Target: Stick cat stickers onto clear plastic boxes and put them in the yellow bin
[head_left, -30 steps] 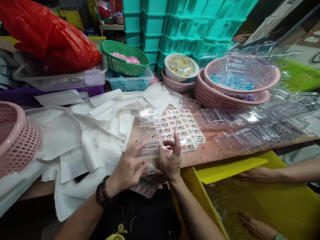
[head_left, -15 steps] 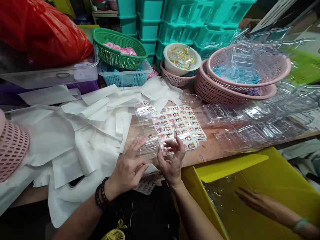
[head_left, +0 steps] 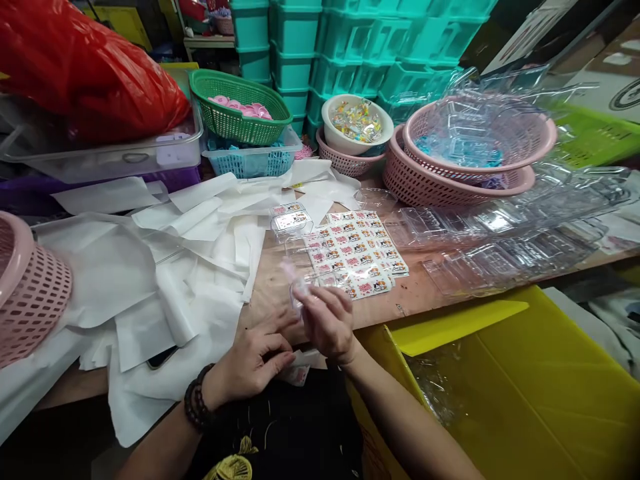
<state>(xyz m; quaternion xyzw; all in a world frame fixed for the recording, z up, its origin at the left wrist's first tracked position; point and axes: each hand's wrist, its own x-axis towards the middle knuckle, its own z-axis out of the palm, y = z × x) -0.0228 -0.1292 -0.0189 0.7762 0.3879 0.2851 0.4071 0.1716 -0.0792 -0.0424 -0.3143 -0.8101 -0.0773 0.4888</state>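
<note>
My right hand [head_left: 327, 323] is closed on a clear plastic box [head_left: 295, 288], held tilted over the table edge; the box is smeared by motion, with a pinkish patch at its upper end. Lower left of it, my left hand [head_left: 263, 353] rests with fingers stretched out and holds nothing that I can see. A small sticker piece [head_left: 300, 375] lies by its thumb, near my lap. Just beyond my right hand are sheets of cat stickers [head_left: 353, 250] in a loose stack. Another clear box with a sticker [head_left: 291, 220] stands at their far left corner.
White backing papers [head_left: 200, 267] cover the left side. Rows of clear plastic boxes [head_left: 500, 260] lie at right, behind a yellow bin [head_left: 525, 387]. Pink baskets [head_left: 450, 193], a white bowl [head_left: 327, 127] and a green basket [head_left: 235, 130] line the back.
My right hand has moved left and taken the clear box, tipping it up. My left hand has let go and dropped lower. Another person's hand over the yellow bin has left the view.
</note>
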